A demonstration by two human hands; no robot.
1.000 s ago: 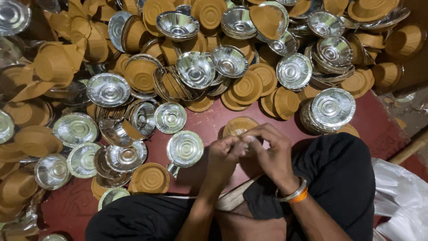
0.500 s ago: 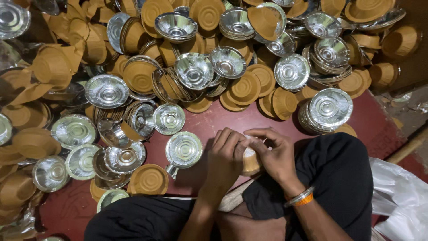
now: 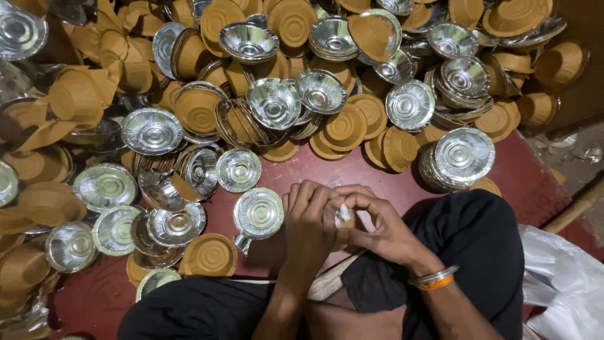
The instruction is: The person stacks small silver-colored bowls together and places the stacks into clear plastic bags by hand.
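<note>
Both hands are meeting over the lap, working a small stack of paper bowls (image 3: 343, 228) pinched between them; only a brown edge and a whitish scrap near the thumbs are showing, the rest is hidden by fingers. Left hand (image 3: 309, 221) is curling closed around the near side of the stack, knuckles up. Right hand (image 3: 384, 230) is gripping from the other side, thumb and forefinger pinching near the top, other fingers folded under; metal and orange bangles (image 3: 435, 279) are sitting on that wrist. Person is sitting cross-legged in black trousers (image 3: 478, 252) on a dark red floor (image 3: 352, 170). Just left of the hands a silver-lined bowl stack (image 3: 258, 214) is lying face up, with a brown upturned bowl (image 3: 209, 255) near it. A taller silver stack (image 3: 459, 157) is standing beyond the right knee. Farther out, a big loose heap of brown and silver bowls (image 3: 277, 94) is covering the floor. White plastic sheet (image 3: 560, 283) is lying at the right edge.
</note>
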